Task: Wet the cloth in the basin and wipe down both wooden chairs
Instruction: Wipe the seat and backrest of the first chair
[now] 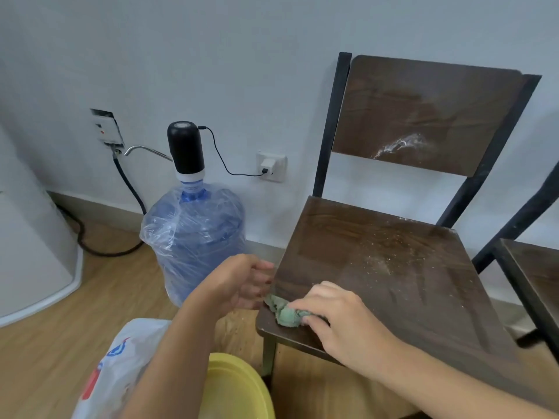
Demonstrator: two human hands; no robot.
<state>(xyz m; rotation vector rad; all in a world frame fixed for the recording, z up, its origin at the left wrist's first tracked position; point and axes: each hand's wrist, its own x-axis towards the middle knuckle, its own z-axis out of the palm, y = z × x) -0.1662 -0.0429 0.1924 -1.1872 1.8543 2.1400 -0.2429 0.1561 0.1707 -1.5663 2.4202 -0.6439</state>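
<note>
A dark wooden chair (pixel 384 252) with a black metal frame stands against the wall; pale crumbs and dust speckle its seat, and a white smear marks its backrest. My right hand (pixel 335 316) presses a bunched green cloth (pixel 284 314) onto the seat's front left corner. My left hand (pixel 245 282) is cupped at the seat's left edge, just beside the cloth, with nothing visible in it. The yellow basin (pixel 239 385) sits on the floor below the chair's front corner. A second wooden chair (pixel 535 276) shows at the right edge, mostly cut off.
A large blue water bottle (pixel 193 237) wrapped in plastic, with a black pump and charging cable, stands left of the chair. A white plastic bag (pixel 121 367) lies beside the basin. A white appliance (pixel 33 252) and a black hose occupy the left wall area.
</note>
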